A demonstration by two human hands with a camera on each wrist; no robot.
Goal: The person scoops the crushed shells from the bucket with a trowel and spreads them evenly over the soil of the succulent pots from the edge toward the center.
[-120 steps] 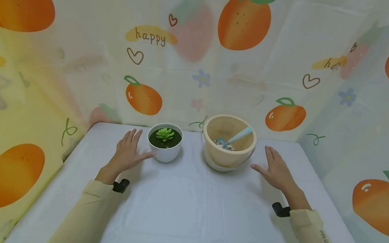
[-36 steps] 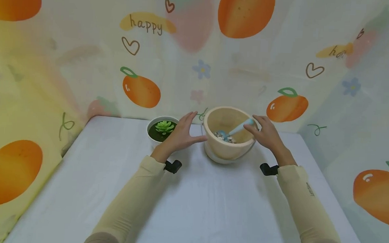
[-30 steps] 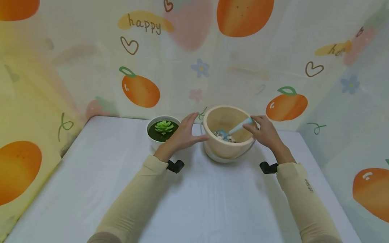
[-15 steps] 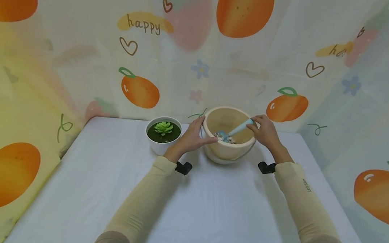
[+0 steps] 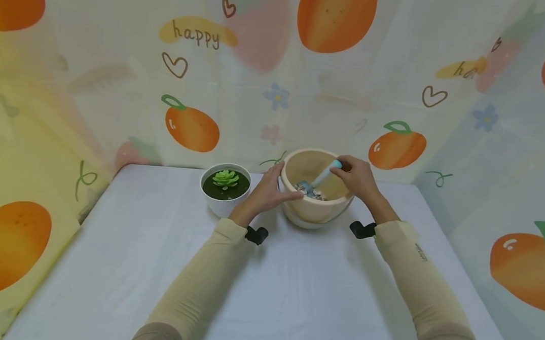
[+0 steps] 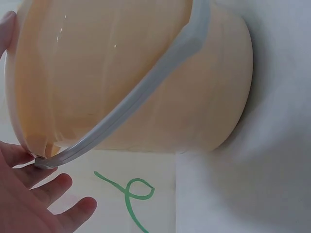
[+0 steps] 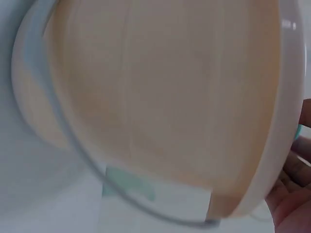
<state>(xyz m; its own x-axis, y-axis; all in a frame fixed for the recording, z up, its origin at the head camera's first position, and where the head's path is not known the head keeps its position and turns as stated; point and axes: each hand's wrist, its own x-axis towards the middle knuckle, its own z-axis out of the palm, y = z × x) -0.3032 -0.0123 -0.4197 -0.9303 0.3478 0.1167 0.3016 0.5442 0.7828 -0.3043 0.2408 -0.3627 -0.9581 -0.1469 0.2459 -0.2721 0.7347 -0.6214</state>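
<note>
A fruit-printed backdrop [image 5: 238, 123] rises behind and beside the table, whose white cloth [image 5: 272, 286] stretches toward the near edge. A person's arms in cream sleeves come in from the near side.

The beige plastic bucket [image 5: 316, 210] stands upright on the far part of the cloth, right of the white flowerpot [image 5: 225, 207]. Its grey bail handle [image 6: 131, 104] hangs down against the outer wall, which leaves the mouth open from above. The flowerpot is upright too, just left of the left hand and apart from the bucket, likely out of the way of the work.

The left hand [image 5: 270, 191] holds the bucket by its left side: the thumb lies over the near rim, and the fingers are spread, the forefinger against the rim by the handle's pivot, others off the wall. It seems to be there to steady the bucket. The right hand [image 5: 359, 178], above the right rim, pinches the upper end of the pale blue toy shovel [image 5: 323, 176] between thumb and fingertips; how the remaining fingers lie I cannot tell. The shovel slants inside the bucket, blade down at left among loose pebble-like pieces [image 5: 319, 196], so its grip end comes readily to hand. A green succulent [image 5: 225, 179] sits in the flowerpot's dark fill.
</note>
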